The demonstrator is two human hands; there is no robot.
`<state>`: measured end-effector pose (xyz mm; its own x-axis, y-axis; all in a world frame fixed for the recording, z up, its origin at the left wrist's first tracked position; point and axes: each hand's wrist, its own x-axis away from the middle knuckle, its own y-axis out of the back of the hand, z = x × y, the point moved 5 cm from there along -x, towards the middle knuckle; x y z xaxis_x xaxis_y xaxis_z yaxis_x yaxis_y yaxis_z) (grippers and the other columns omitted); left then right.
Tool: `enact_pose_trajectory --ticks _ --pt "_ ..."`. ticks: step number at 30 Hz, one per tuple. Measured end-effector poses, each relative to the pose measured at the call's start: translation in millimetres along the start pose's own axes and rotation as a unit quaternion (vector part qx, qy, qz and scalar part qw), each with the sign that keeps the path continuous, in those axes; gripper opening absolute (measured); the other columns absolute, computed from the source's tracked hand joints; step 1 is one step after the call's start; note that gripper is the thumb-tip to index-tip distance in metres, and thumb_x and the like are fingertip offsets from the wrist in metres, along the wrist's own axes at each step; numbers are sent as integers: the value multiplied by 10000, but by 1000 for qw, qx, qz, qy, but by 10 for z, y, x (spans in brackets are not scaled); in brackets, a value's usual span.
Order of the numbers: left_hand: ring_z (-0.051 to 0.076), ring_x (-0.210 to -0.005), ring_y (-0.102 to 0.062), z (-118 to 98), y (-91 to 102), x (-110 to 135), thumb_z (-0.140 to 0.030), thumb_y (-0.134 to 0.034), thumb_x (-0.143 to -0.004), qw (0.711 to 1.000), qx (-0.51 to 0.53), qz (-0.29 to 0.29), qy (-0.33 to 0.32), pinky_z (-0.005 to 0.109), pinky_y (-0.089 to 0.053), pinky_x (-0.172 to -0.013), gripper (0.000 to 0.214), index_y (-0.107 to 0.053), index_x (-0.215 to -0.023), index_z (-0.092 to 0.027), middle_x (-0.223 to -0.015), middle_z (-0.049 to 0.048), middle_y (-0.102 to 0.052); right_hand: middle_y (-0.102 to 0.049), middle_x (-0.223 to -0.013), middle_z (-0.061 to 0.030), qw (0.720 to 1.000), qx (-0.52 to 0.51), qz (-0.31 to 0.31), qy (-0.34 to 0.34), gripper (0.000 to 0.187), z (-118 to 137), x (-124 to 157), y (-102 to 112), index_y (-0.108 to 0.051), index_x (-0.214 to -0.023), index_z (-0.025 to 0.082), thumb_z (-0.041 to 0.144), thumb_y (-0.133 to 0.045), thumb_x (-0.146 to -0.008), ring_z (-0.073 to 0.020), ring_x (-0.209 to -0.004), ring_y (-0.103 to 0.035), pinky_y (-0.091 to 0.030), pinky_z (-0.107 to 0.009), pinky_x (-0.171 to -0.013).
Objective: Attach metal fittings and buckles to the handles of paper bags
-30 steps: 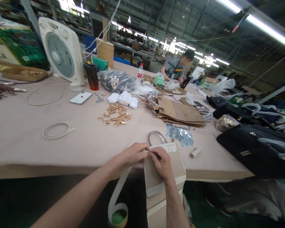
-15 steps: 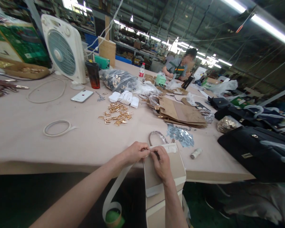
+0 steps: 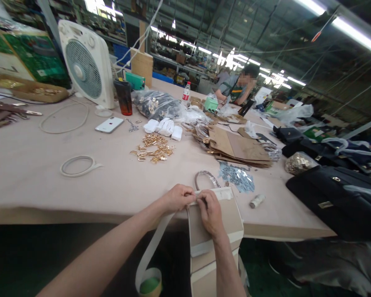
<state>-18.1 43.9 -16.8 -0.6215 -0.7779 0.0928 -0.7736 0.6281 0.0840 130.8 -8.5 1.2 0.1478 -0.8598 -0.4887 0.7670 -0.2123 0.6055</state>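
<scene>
A beige handbag (image 3: 231,218) leans over the near table edge in front of me. My left hand (image 3: 177,197) pinches the bag's top left corner, fingers closed, where a cream strap (image 3: 151,249) runs down off the table to a roll of tape (image 3: 149,282). My right hand (image 3: 210,212) lies on the bag's front, its fingertips pinched against the same spot beside my left hand. What sits between the fingertips is too small to make out. The bag's curved handle (image 3: 206,178) rests on the table just behind my hands.
Gold metal fittings (image 3: 153,149) lie mid-table, with white pads (image 3: 163,126), a phone (image 3: 109,124), a fan (image 3: 85,64), a dark cup (image 3: 124,97) and a loose white loop (image 3: 78,166). Brown paper pieces (image 3: 238,148), silvery bits (image 3: 238,176), a small tube (image 3: 257,201) and black bags (image 3: 336,194) lie right. Another person (image 3: 238,88) works at the far end.
My hands stay pinched together at the bag's top corner. The hanging strap and tape roll have swung slightly. The view has shifted a little.
</scene>
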Motion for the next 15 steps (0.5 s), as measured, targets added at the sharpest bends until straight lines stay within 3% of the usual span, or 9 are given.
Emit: enact_pose_trajectory --ticks 7,10,15 --pt "65 -373 -400 46 -9 -68 -343 -591 -815 999 31 -30 18 186 -282 -401 206 -637 -772 -147 -519 -36 -564 -626 -994 -74 1000 -16 -19 17 135 2 45 -6 -613 -963 249 189 -501 -1006 -246 -988 -573 -472 -425 -900" --pt "72 -386 -410 23 -12 -74 -365 -585 -842 998 17 -55 13 196 -294 -415 244 -659 -791 -138 -524 -36 -559 -612 -984 -66 997 -67 -44 -8 87 -39 67 56 -605 -980 248 241 -526 -1015 -236 -977 -581 -482 -402 -889" --pt "92 -426 -467 -10 -24 -38 -431 -548 -916 996 -57 -71 -14 205 -316 -437 350 -725 -901 -129 -563 -28 -574 -586 -987 -45 958 -194 -191 -95 103 -290 118 241 -558 -1005 244 332 -518 -1041 -200 -934 -583 -490 -352 -860"
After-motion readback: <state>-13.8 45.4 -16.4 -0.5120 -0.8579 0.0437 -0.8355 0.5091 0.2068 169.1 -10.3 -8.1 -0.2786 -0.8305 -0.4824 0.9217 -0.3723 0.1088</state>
